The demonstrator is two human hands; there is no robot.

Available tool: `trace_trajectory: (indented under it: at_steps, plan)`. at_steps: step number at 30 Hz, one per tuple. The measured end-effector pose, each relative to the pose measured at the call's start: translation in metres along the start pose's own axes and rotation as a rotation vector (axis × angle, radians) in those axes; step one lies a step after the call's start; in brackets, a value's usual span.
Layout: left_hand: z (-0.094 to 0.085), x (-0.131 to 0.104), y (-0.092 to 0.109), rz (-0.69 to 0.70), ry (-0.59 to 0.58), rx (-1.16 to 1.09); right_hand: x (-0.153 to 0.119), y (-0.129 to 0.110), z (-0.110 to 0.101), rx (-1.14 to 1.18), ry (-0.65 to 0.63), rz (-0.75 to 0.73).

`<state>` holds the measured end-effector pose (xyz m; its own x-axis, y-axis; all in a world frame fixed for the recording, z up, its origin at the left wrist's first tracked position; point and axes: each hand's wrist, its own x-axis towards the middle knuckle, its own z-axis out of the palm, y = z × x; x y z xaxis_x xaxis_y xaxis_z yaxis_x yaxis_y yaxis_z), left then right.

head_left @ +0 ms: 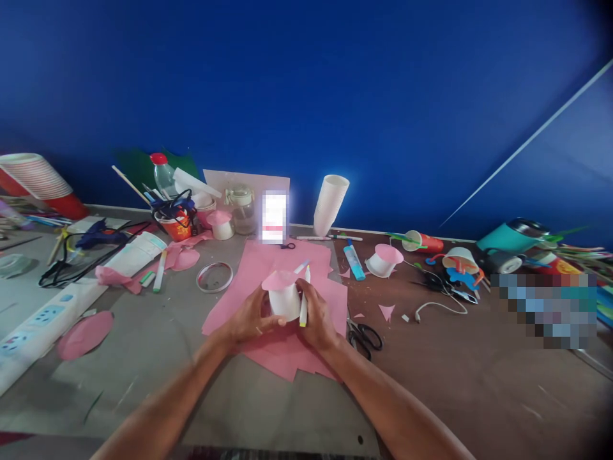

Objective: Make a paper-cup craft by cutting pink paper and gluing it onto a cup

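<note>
A white paper cup [284, 306], with a pink paper disc [278, 280] on top, is held over the pink paper sheets in front of me. My left hand [251, 317] is closed around the cup's left side, its thumb across the lower front. A white marker with a yellow end [303, 312] stands nearly upright in my right hand [318, 316], whose fingers are bent beside the cup's right side. Whether those fingers also press on the cup is hidden. Pink paper sheets [316, 342] lie on the table below both hands.
Black-handled scissors [370, 337] lie right of the sheets, near a similar pink-topped cup [383, 263]. A tape roll [214, 277], a green-ended marker [159, 271] and a power strip [57, 319] are to the left. Stacked white cups [330, 204] stand by the blue wall.
</note>
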<state>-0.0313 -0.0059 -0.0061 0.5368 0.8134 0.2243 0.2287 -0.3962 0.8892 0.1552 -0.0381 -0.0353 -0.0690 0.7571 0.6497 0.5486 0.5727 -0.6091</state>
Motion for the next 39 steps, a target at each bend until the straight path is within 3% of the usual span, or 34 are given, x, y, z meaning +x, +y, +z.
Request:
trace_trajectory:
  at_steps: [4,10,15,21,29,39]
  plan:
    - [-0.001,0.0,0.004,0.052,0.005,0.087,0.001,0.0,0.0,-0.013,0.01,0.023]
    - [0.001,-0.002,-0.002,-0.002,-0.025,0.131,0.0,0.003,-0.001,0.036,-0.014,0.018]
    - [0.006,-0.001,-0.009,-0.064,0.034,0.242,0.0,0.003,0.001,0.043,0.005,0.027]
    - [0.009,-0.001,-0.02,-0.047,0.091,0.352,-0.001,0.005,0.004,0.015,0.008,-0.05]
    - [0.009,-0.002,-0.024,-0.027,0.156,0.331,-0.001,0.004,0.004,-0.058,-0.017,-0.109]
    - [0.008,-0.002,-0.02,-0.103,0.11,0.333,-0.001,0.004,0.006,-0.073,-0.012,-0.101]
